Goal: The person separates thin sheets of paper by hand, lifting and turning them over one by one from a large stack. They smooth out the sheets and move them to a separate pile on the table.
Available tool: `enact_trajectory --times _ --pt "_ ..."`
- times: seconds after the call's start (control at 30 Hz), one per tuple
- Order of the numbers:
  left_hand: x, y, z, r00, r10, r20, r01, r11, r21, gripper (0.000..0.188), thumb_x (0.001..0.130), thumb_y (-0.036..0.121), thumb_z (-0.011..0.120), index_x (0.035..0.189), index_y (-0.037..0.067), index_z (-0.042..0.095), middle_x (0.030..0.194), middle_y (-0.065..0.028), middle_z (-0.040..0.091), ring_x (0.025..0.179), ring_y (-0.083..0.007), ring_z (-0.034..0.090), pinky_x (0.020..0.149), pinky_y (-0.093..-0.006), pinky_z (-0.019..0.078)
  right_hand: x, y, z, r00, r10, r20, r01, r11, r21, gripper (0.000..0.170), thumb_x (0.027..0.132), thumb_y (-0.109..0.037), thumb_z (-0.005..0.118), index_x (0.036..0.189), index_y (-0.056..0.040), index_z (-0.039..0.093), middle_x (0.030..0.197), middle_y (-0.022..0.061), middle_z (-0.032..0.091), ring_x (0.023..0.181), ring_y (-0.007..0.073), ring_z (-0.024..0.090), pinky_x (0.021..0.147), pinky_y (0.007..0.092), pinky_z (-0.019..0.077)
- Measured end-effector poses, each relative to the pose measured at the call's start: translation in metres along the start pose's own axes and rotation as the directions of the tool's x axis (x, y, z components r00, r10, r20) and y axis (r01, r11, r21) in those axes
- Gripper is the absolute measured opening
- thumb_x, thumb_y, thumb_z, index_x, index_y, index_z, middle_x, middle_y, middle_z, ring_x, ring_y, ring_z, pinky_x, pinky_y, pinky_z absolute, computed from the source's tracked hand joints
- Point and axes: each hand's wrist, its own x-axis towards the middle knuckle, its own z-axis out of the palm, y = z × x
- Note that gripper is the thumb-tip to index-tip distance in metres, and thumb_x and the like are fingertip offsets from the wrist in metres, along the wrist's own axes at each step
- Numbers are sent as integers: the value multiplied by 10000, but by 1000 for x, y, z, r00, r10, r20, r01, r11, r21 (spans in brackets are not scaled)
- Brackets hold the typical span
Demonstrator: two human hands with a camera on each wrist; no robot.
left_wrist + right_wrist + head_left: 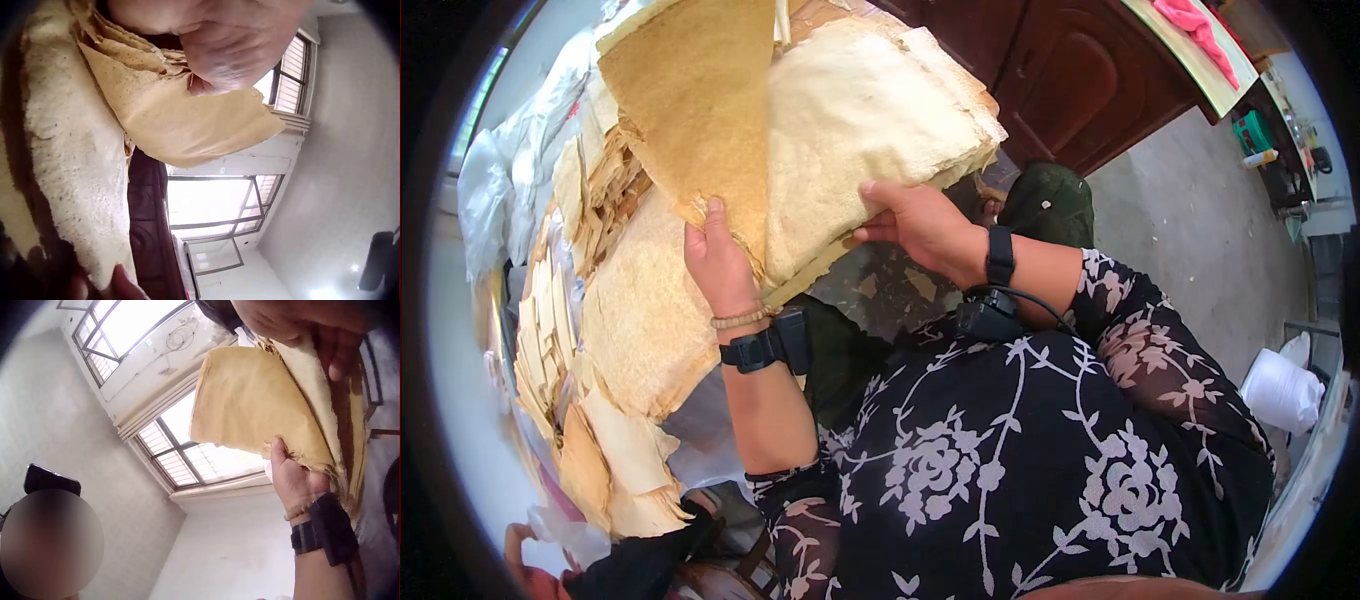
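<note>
My left hand (718, 262) pinches the lower corner of a tan, thin, papery sheet (700, 100), thumb on top and fingers beneath. The sheet is folded to a wedge and rises over a thick pale stack of similar sheets (860, 120). At the stack's near edge, my right hand (925, 225) grips with the thumb on top and fingers partly hidden underneath. In the left wrist view, several ragged layers (131, 53) show beside the left palm. The right wrist view has the tan sheet (250, 394) spread above the left thumb.
A large pale sheet (640, 310) lies below the left hand, with piles of torn-edged sheets (605, 200) further left. Clear plastic (530, 170) hangs behind them. A dark red cabinet (1080, 80) stands at the back right, a white roll (1280, 390) at far right.
</note>
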Motion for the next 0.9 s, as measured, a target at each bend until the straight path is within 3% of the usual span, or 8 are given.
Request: enact_trajectory --times 0.33,0.4,0.47,0.6,0.67,0.73,0.8,0.9 --pt "0 2 0 998 -18 -66 19 1000 8 316 1056 232 556 1204 -43 606 1136 -90 671 994 -152 631 893 -282 503 4 3 0 999 -19 -29 20 999 41 392 1043 -264 546 1240 73 572 1141 177 683 931 257 694 810 356 598" --pt "-2 2 2 991 -60 -116 53 997 -60 319 1056 235 553 1196 -49 591 1153 -112 671 994 -178 649 899 -294 516 3 1 0 1000 17 -15 -17 1000 1 395 1046 -258 542 1316 30 556 1227 160 674 1042 253 690 884 367 580" --pt "-1 -7 1 994 93 -53 -94 995 -30 332 1056 235 546 1206 -57 592 1165 -111 666 978 -193 652 868 -308 529 3 0 1 1000 17 -5 -17 1000 2 394 1044 -257 544 1316 28 557 1232 159 673 1044 253 689 882 365 579" --pt "-10 -4 8 986 163 -28 -156 972 178 313 1052 232 543 1212 -25 625 1117 -106 687 979 -171 650 846 -316 536 2 3 1 1000 -23 -11 23 999 25 388 1034 -254 561 1317 11 563 1244 153 669 1050 251 687 879 360 578" --pt "-20 15 13 991 25 129 -110 695 711 270 1017 197 577 1202 18 659 1074 -120 716 985 -223 679 851 -339 543 3 3 -2 1000 -16 6 16 999 30 381 1030 -250 565 1315 2 566 1237 144 672 1049 250 686 877 357 578" --pt "-24 0 18 844 376 381 -528 463 712 246 929 170 652 1133 36 685 1015 -134 723 981 -306 683 851 -382 543 2 0 0 1000 -2 25 2 1000 -7 361 1024 -250 565 1304 -23 575 1211 115 679 1053 231 682 866 352 577" --pt "-31 -3 22 727 391 565 -677 274 683 363 823 167 716 1162 46 670 1084 -132 716 1020 -357 662 863 -418 535 2 1 1 999 11 36 -9 999 -34 357 1028 -258 557 1301 -29 577 1205 107 680 1053 222 681 863 351 577" --pt "-37 -2 32 675 429 600 -718 197 668 482 770 188 745 1227 71 646 1145 -110 701 1085 -310 652 899 -413 516 3 5 -1 1000 5 22 -4 999 -53 364 1042 -294 535 1308 -49 574 1204 96 682 1055 202 680 855 351 577"
